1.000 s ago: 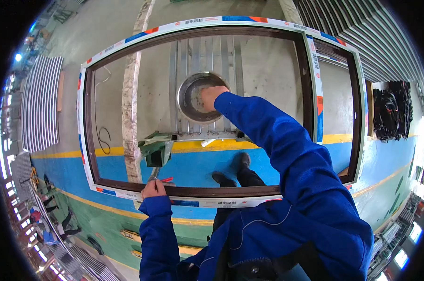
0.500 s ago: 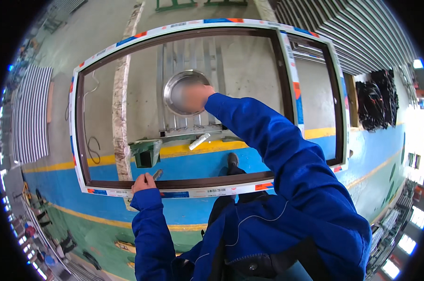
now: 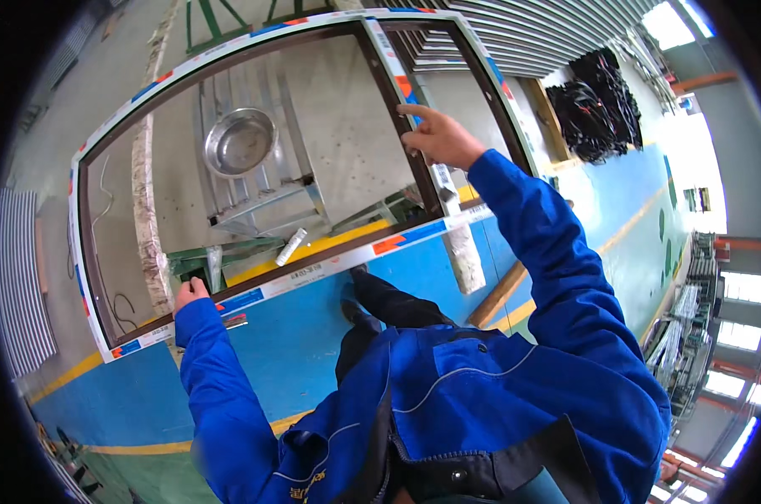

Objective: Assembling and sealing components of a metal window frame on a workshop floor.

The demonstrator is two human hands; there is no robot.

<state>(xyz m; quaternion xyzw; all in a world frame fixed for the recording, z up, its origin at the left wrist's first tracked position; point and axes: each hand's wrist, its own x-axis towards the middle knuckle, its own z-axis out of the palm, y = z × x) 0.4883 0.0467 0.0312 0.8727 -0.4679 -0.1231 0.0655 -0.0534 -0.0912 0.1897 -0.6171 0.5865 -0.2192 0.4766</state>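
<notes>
In the head view, a person in blue sleeves (image 3: 557, 244) stands at a large rectangular frame (image 3: 347, 259) that lies across the middle, tilted upward to the right. The left hand (image 3: 193, 294) is clamped on the frame's near rail, toward the left corner, with the fingers folded over the edge. The right hand (image 3: 441, 139) is apart: the index finger stretches out straight and the others curl loosely. Its fingertips are at the crossbar (image 3: 392, 63), which splits the frame into one wide opening and one narrow one; whether they press on it cannot be told.

The frame has a smooth, dark brown inner edge and a white outer film with blue and orange patches. Through the wide opening, a round, shiny metal bowl (image 3: 240, 144) sits on a slatted metal stand (image 3: 267, 200) below. A short white tube (image 3: 292, 247) shows just inside the near rail, close to a green trestle (image 3: 179, 265). A pale, rough-wrapped beam (image 3: 145, 202) passes beneath the frame's left part.

The floor (image 3: 288, 353) is glossy blue with yellow lines. To the right lie a crinkled black bundle (image 3: 603, 109) and long, ridged metal bars (image 3: 531, 42).
</notes>
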